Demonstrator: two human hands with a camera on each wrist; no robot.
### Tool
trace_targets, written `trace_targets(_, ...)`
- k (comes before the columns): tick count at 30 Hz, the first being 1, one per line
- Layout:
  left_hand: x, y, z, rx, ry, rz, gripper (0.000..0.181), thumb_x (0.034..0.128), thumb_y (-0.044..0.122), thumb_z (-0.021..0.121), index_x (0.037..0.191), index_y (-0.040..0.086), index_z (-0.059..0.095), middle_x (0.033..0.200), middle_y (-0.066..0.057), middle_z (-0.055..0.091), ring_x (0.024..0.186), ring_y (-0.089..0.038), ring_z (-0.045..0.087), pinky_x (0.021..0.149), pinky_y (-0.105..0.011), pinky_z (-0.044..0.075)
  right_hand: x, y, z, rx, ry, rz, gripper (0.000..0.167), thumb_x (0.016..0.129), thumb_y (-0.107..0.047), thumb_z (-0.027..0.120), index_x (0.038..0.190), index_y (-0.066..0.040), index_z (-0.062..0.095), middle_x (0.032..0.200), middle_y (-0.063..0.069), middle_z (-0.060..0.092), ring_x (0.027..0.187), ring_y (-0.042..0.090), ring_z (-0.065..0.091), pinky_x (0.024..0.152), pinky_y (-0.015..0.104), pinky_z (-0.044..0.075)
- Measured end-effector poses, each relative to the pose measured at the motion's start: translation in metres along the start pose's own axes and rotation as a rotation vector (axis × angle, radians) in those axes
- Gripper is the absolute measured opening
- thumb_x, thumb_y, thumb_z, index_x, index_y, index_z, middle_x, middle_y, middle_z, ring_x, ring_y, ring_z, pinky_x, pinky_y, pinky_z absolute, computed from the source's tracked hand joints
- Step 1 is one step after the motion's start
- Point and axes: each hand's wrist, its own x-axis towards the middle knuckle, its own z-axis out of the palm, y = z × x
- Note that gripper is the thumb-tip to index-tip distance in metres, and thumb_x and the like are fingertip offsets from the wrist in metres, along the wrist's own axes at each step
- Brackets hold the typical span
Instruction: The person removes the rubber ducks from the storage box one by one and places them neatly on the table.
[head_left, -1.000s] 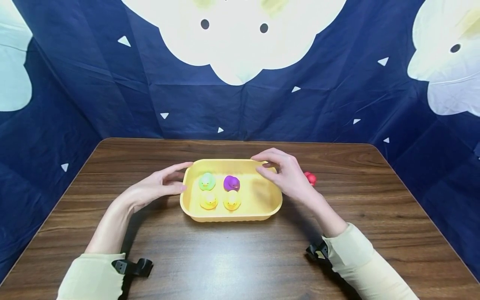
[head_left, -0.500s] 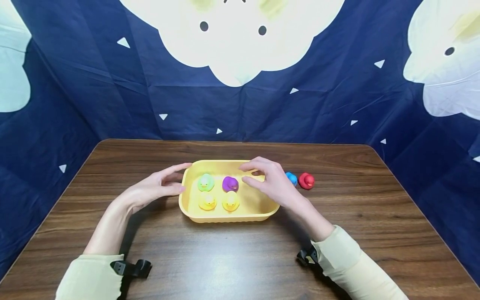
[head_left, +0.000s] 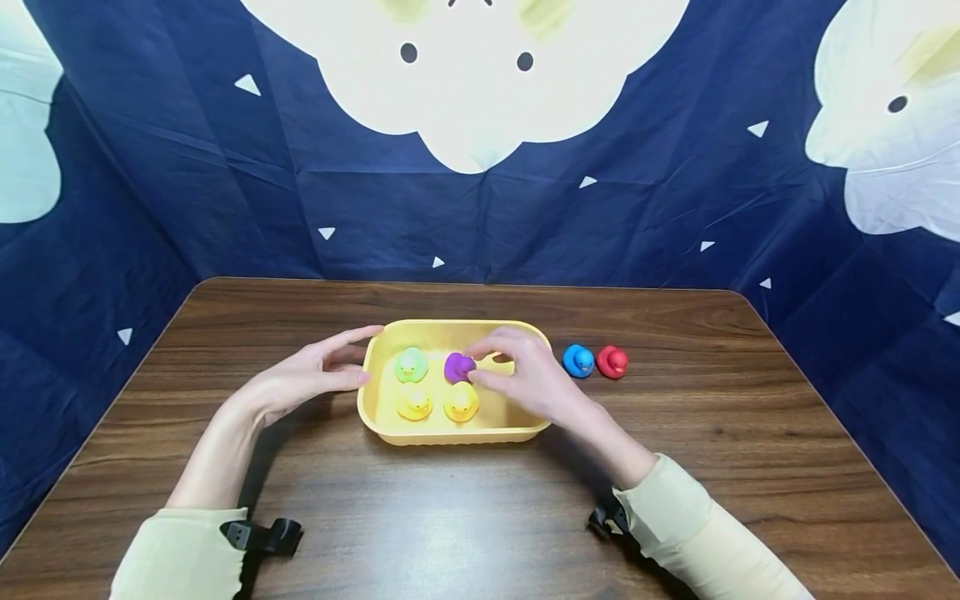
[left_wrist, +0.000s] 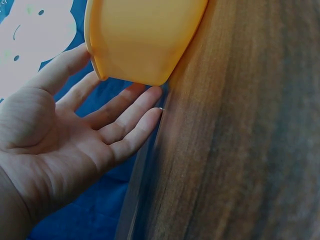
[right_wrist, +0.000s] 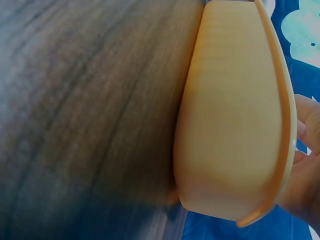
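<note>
The yellow basin point(head_left: 457, 436) stands on the table with several rubber ducks inside. My left hand point(head_left: 318, 367) touches its left end with spread, mostly straight fingers; the left wrist view shows thumb and fingertips at the basin wall point(left_wrist: 145, 40). Over the right part of the basin, my right hand point(head_left: 528, 375) reaches in. Its thumb and forefinger are apart at the right side of the purple duck point(head_left: 457, 367); firm contact is unclear. A green duck point(head_left: 411, 365) sits left of it, with two yellow ducks point(head_left: 414, 402) in front. The basin wall hides the right fingertips in the right wrist view.
Outside the basin, to its right, a blue duck point(head_left: 578, 361) and a red duck point(head_left: 612, 362) stand side by side on the wooden table point(head_left: 337, 483). A dark blue curtain point(head_left: 480, 225) with white cloud prints hangs behind the table.
My right hand has moved left across the basin to the purple duck, uncovering the blue and red ducks. My left hand has stayed at the basin's left end.
</note>
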Motion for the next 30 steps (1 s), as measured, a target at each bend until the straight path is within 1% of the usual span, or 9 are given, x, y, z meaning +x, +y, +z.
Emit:
trace_targets(4,0.0,-0.001,0.0,-0.011,-0.002,-0.007,0.071,0.0983,0.027,0.068,0.161,0.026,0.034,0.155,-0.02,0.048,0.142,-0.037,0.047,0.11,-0.044,0.044,-0.001,-0.001,0.004,0.003,-0.017,0.006,0.024,0.089,-0.014,0.08,0.112,-0.007,0.077,0.108,0.009,0.076,0.104,0.024,0.069,0.092,0.045,0.058)
trace_targets(7,0.0,-0.001,0.0,-0.018,-0.005,-0.009,0.072,0.0984,0.027,0.068,0.161,0.025,0.033,0.155,-0.02,0.048,0.143,-0.037,0.047,0.112,-0.046,0.043,-0.002,-0.001,0.006,-0.009,-0.015,0.002,0.022,0.089,-0.014,0.08,0.11,-0.007,0.078,0.107,0.009,0.076,0.102,0.026,0.069,0.091,0.046,0.058)
trace_targets(13,0.0,-0.001,-0.001,-0.019,-0.007,-0.001,0.071,0.0985,0.026,0.068,0.161,0.025,0.033,0.155,-0.02,0.049,0.142,-0.036,0.048,0.108,-0.039,0.045,-0.002,-0.001,0.011,-0.048,-0.032,0.0,0.021,0.088,-0.015,0.082,0.107,-0.009,0.078,0.102,0.007,0.076,0.099,0.026,0.07,0.09,0.045,0.058)
trace_targets(16,0.0,-0.001,-0.001,-0.018,-0.007,0.002,0.071,0.0987,0.026,0.068,0.161,0.025,0.033,0.155,-0.02,0.049,0.142,-0.036,0.048,0.108,-0.038,0.045,-0.003,-0.001,0.013,-0.059,-0.044,0.0,0.02,0.088,-0.016,0.081,0.107,-0.01,0.079,0.1,0.007,0.075,0.098,0.025,0.07,0.092,0.044,0.057)
trace_targets(19,0.0,-0.001,-0.001,-0.018,-0.008,0.003,0.07,0.0989,0.026,0.068,0.16,0.026,0.034,0.155,-0.019,0.049,0.142,-0.036,0.048,0.107,-0.037,0.045,-0.003,-0.001,0.014,-0.067,-0.048,-0.003,0.021,0.088,-0.016,0.081,0.107,-0.009,0.078,0.1,0.007,0.075,0.098,0.025,0.07,0.093,0.044,0.057)
trace_targets(25,0.001,-0.001,0.0,-0.023,-0.008,0.008,0.069,0.099,0.024,0.067,0.16,0.025,0.035,0.155,-0.02,0.049,0.142,-0.036,0.047,0.103,-0.029,0.046,-0.004,0.0,0.015,-0.077,-0.059,0.006,0.022,0.086,-0.016,0.083,0.107,-0.008,0.078,0.101,0.007,0.076,0.098,0.024,0.072,0.093,0.043,0.058)
trace_targets(27,0.001,-0.001,0.0,-0.02,-0.007,0.007,0.069,0.099,0.024,0.067,0.16,0.025,0.035,0.155,-0.02,0.049,0.142,-0.036,0.047,0.103,-0.029,0.046,-0.005,0.0,0.016,-0.078,-0.065,0.008,0.023,0.086,-0.016,0.083,0.107,-0.009,0.078,0.101,0.007,0.075,0.098,0.024,0.072,0.092,0.043,0.058)
trace_targets(30,0.0,-0.001,0.0,-0.013,-0.005,0.004,0.07,0.0989,0.026,0.068,0.16,0.026,0.034,0.155,-0.02,0.049,0.142,-0.036,0.047,0.105,-0.032,0.046,-0.006,0.001,0.017,-0.082,-0.066,-0.004,0.024,0.085,-0.016,0.084,0.107,-0.009,0.078,0.101,0.005,0.075,0.098,0.023,0.072,0.091,0.043,0.058)
